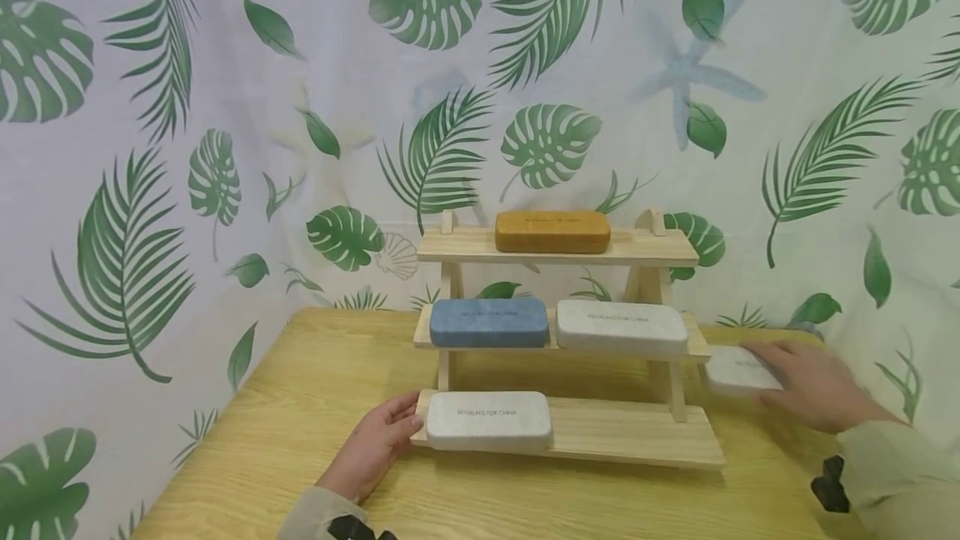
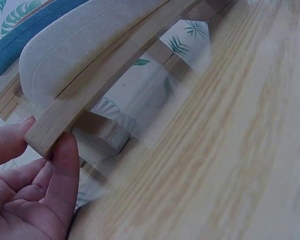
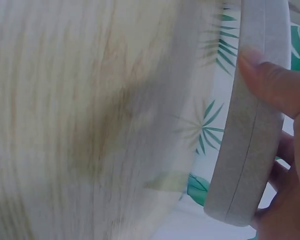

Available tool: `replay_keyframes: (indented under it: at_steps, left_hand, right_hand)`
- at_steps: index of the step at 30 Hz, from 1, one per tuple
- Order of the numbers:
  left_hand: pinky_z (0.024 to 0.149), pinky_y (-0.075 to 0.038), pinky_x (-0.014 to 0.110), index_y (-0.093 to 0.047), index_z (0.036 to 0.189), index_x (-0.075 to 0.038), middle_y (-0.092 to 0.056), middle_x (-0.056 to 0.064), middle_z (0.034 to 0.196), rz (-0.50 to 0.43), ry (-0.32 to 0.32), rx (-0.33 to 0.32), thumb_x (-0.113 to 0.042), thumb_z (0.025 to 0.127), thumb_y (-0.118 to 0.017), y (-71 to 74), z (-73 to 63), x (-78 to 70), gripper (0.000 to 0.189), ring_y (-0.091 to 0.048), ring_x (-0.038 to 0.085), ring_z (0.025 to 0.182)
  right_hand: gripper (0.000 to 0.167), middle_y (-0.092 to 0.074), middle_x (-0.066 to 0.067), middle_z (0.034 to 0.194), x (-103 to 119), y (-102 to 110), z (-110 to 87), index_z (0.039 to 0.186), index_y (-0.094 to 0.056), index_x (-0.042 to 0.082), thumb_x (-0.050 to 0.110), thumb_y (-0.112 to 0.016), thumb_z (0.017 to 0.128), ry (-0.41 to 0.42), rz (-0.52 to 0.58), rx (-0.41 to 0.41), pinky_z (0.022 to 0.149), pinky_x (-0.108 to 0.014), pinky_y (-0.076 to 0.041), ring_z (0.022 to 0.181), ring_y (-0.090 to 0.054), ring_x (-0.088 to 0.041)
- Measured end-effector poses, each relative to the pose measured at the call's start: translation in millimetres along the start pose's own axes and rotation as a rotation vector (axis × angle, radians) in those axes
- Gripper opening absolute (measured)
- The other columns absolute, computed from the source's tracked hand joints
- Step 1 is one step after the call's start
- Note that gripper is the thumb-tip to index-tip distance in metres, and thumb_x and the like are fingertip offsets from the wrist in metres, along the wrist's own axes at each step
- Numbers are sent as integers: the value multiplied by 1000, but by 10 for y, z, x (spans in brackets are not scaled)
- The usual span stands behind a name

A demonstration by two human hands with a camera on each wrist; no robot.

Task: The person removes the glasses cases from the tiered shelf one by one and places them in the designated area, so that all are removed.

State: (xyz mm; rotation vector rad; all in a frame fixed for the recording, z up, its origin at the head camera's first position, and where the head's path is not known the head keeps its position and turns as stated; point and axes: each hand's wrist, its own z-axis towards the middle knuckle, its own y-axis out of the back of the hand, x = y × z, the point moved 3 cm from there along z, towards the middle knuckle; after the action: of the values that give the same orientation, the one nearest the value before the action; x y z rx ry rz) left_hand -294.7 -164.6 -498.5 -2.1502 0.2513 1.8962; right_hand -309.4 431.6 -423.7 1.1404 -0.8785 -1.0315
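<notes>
Left hand (image 1: 375,442) pinches the wooden rack (image 1: 633,433) at its bottom left end | lowest level: white case (image 1: 489,421) | right hand (image 1: 813,386) grips the pale case (image 1: 738,370) between thumb and fingers, right of the rack | middle: blue case (image 1: 489,323), second white case (image 1: 621,327) | top: orange case (image 1: 552,232)

The bench (image 1: 225,473) has a yellow, wood-grained top. A three-tier stand of pale, bare wood (image 1: 637,432) is positioned on it, its back toward the bench's far edge. Each shelf supports rounded oblong cases, long sides parallel to the shelf's front edge. Top shelf: one orange-brown case (image 1: 552,233), approximately centred between the ends. Middle shelf: one blue case (image 1: 489,324) toward the left end; one white case with dark lettering (image 1: 622,327) toward the right end, just beside it. Bottom shelf: one white lettered case (image 1: 489,422) at the left end.
</notes>
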Motion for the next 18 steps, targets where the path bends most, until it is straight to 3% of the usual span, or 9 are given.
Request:
replay_keyframes:
  at_steps: [9, 18]
  left_hand:
    - [110, -41, 42, -29, 155, 8, -39, 26, 152, -6, -14, 13, -27, 104, -61, 5, 19, 36, 70, -48, 27, 132]
    - [107, -44, 38, -28, 155, 7, -40, 25, 152, -5, -20, 21, -25, 104, -60, 24, 31, 35, 68, -48, 26, 132]
  right_hand:
    - [74, -53, -33, 127, -105, -131, 170, 142, -50, 5, 29, -84, 81, 11, 23, -26, 78, -69, -47, 110, -53, -56]
    - [76, -50, -34, 132, -170, -298, 339, 144, -49, 5, 33, -83, 82, -27, 48, 12, 77, -73, -46, 115, -49, -57]
